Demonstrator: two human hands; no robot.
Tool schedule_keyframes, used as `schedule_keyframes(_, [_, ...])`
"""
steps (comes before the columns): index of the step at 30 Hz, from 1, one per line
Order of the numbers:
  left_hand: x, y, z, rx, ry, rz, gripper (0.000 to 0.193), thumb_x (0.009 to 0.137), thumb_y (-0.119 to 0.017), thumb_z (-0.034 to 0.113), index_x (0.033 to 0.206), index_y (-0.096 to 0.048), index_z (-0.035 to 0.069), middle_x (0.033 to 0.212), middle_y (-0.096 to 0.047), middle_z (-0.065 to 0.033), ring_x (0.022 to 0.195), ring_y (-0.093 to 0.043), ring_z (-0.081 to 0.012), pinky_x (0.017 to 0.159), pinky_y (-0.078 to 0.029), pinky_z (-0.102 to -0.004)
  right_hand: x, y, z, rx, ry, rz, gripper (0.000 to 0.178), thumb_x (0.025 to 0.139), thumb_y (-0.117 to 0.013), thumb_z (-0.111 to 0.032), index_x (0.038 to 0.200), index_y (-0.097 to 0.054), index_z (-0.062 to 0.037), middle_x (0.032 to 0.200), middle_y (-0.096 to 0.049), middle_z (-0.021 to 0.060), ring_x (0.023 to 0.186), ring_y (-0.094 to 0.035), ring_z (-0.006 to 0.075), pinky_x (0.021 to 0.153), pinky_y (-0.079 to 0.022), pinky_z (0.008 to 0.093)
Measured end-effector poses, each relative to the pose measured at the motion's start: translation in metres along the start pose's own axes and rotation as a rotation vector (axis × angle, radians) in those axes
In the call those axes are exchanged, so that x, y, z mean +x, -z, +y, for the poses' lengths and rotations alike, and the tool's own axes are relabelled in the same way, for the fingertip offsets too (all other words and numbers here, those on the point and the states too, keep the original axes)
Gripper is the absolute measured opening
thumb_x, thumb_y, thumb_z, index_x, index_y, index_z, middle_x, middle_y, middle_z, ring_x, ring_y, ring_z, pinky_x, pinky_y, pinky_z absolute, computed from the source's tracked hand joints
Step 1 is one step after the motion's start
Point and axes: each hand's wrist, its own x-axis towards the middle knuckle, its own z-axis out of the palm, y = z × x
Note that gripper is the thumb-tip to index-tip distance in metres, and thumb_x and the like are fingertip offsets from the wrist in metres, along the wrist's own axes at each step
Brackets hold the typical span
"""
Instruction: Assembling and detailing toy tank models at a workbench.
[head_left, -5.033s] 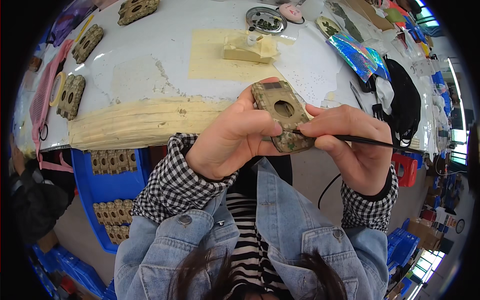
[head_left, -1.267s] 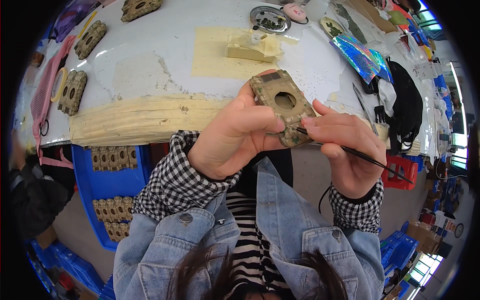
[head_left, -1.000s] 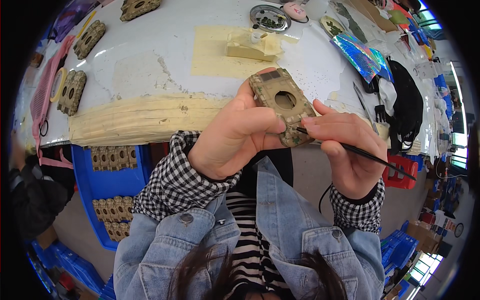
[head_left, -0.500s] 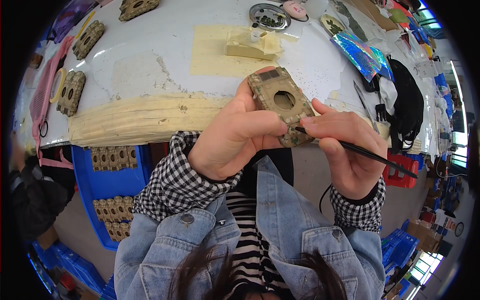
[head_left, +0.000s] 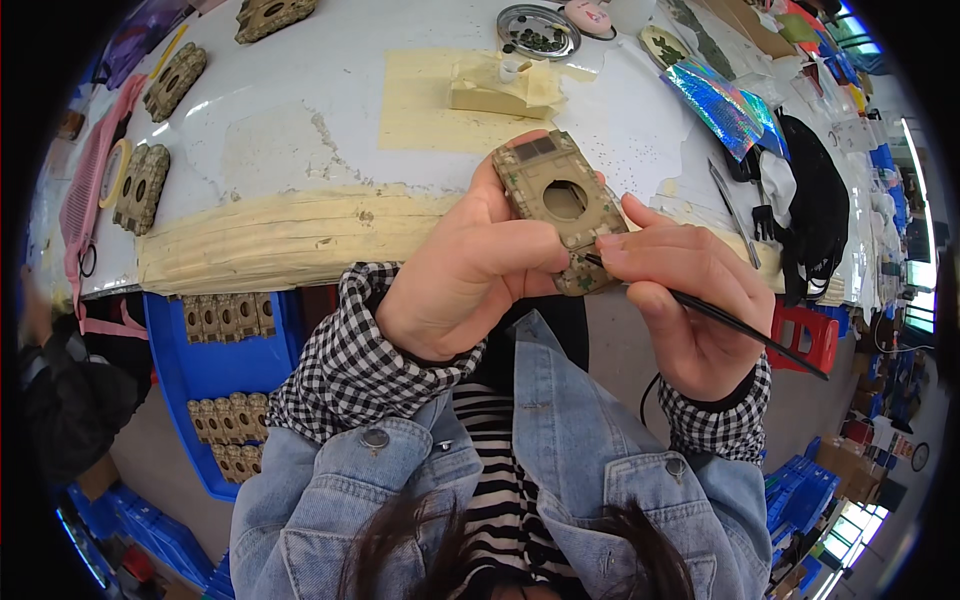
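Note:
A camouflage-painted model tank hull (head_left: 575,222) with a round hole in its top is held up over the table's front edge. My left hand (head_left: 460,265) is closed around it from the left, the thumb lying across its near part. Black tweezers (head_left: 735,318) sit in the closed fingers of my right hand (head_left: 690,290). Their tips touch or nearly touch the near end of the hull, close to my left thumb. Whether anything is between the tips is too small to tell.
More tank hulls lie at the table's left (head_left: 142,188) and in a blue tray (head_left: 222,375) below. Further back stand a yellowish taped block (head_left: 505,92) and a round metal dish (head_left: 518,14) with small dark parts. A black bag (head_left: 812,205) and loose tweezers (head_left: 735,212) lie right.
The hull has shifted very slightly left in my left hand. The back end of the tweezers has dipped a little, and their tips have moved slightly left.

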Motion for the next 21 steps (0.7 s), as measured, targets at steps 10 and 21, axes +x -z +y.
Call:
schedule_keyframes(10, [0.001,0.0022,-0.0005,-0.014,-0.001,-0.02,0.072,0.076,-0.047,-0.001,0.143,-0.022,0.008,0.141,-0.039,-0.0139,0.123,-0.047,-0.0242,0.098,-0.045,-0.04,-0.0012,0.0029,0.0047,0.054,0.006,0.013,0.018,0.08,-0.071,-0.007,0.094,-0.065,0.0026,0.09,-0.067,0.013,0.085,-0.066,0.0248,0.092,-0.05,0.044])
schedule_keyframes(21, [0.001,0.0028,-0.0004,-0.054,-0.007,-0.024,0.07,0.077,-0.049,0.004,0.142,-0.024,0.005,0.139,-0.041,-0.0151,0.124,-0.046,-0.026,0.101,-0.043,-0.0418,-0.0021,0.0036,0.0065,0.093,0.011,0.014,0.02,0.08,-0.071,-0.01,0.095,-0.065,0.0026,0.09,-0.067,0.0132,0.087,-0.066,0.0257,0.094,-0.049,0.0452])
